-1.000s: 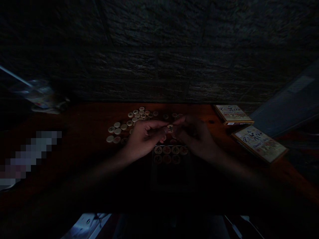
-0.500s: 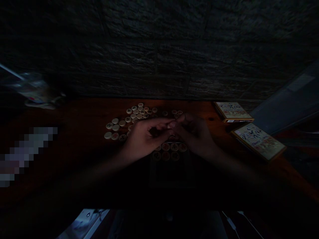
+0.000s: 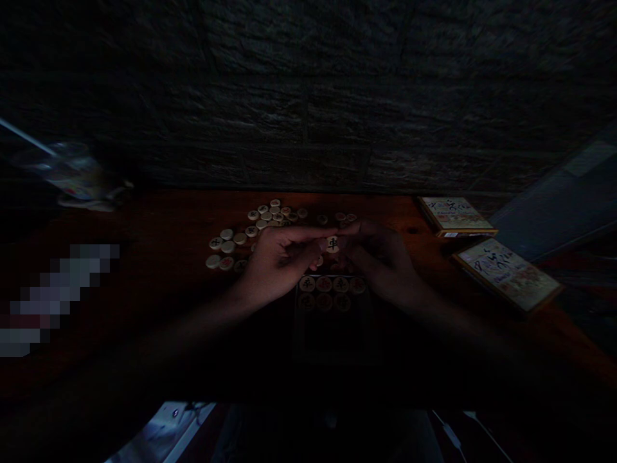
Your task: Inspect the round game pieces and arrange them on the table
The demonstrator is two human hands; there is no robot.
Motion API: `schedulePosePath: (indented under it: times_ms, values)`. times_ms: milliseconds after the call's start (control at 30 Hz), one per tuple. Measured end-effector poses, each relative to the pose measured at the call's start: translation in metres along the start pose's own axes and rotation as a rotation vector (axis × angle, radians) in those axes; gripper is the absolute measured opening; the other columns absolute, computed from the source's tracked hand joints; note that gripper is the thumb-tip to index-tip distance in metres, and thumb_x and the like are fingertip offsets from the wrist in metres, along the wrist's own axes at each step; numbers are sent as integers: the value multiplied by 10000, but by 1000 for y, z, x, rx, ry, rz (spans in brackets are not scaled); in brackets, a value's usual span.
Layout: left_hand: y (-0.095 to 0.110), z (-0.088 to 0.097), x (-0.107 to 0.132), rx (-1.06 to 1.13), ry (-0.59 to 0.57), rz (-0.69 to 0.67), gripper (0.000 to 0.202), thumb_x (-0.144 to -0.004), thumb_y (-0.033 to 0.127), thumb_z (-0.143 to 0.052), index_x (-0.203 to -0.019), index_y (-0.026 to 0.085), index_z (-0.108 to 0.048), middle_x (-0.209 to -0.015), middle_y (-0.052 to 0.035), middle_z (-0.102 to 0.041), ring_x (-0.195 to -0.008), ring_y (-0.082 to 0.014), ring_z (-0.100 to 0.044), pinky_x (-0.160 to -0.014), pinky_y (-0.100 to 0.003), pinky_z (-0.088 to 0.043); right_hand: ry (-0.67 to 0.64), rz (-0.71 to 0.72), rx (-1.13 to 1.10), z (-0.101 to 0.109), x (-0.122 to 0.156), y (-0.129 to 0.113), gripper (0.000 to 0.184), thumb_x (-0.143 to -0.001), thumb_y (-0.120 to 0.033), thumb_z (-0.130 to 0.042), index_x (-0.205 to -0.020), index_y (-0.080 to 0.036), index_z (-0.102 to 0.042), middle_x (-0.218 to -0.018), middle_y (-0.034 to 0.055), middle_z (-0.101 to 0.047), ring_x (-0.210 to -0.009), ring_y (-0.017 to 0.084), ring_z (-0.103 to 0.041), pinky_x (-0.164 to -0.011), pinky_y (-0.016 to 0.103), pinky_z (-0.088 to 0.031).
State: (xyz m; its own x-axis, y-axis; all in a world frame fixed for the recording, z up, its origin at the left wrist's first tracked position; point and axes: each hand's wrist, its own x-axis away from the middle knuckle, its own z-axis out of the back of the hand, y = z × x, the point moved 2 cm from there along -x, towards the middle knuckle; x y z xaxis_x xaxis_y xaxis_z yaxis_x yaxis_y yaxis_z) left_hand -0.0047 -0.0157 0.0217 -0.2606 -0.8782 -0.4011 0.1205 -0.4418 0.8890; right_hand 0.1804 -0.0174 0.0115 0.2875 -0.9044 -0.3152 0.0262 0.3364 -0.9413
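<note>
Between my two hands a round Chinese chess piece (image 3: 332, 244) with a black character faces me. My left hand (image 3: 284, 260) pinches its left side with thumb and fingers, and my right hand (image 3: 378, 257) grips its right side. Just below them lies a dark shallow tray (image 3: 332, 357), with two rows of pieces (image 3: 324, 284) in its far end, some marked red and some black. Beyond my left hand, loose round pieces (image 3: 240, 238) are scattered on the wooden table, some face down. A few more pieces (image 3: 340, 217) lie behind my fingers, partly hidden.
Two flat printed boxes (image 3: 456, 215) (image 3: 508, 273) lie at the table's right side. A plastic cup with a straw (image 3: 72, 173) stands at the far left. A stone wall (image 3: 308, 109) rises behind the wooden table (image 3: 164, 225). The scene is very dark.
The chess piece between my fingers has come into view, its black character now facing me. My hands stay close together above the tray; the view has shifted slightly.
</note>
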Motion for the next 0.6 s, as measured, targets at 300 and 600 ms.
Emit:
schedulePosePath:
  times_ms: [300,600]
  values:
    - [2,-5,4,-68,-14,-101,159,-893,216,-768,-1038,203,-831,-970,-38,-845,-832,-173,-794,-737,-230,-628,53,36,69,0,-2,0,245,-860,-403,-807,-816,-209,-664,-725,-13,-706,-634,127,-645,-563,243,-489]
    - [2,-2,1,45,55,-19,128,-839,219,-831,-964,191,-836,-876,-43,-841,-738,-165,-789,-699,-236,-643,6,86,155,-1,3,-1,193,-969,-400,-686,-911,-216,-690,-802,5,-726,-703,149,-686,-618,266,-526]
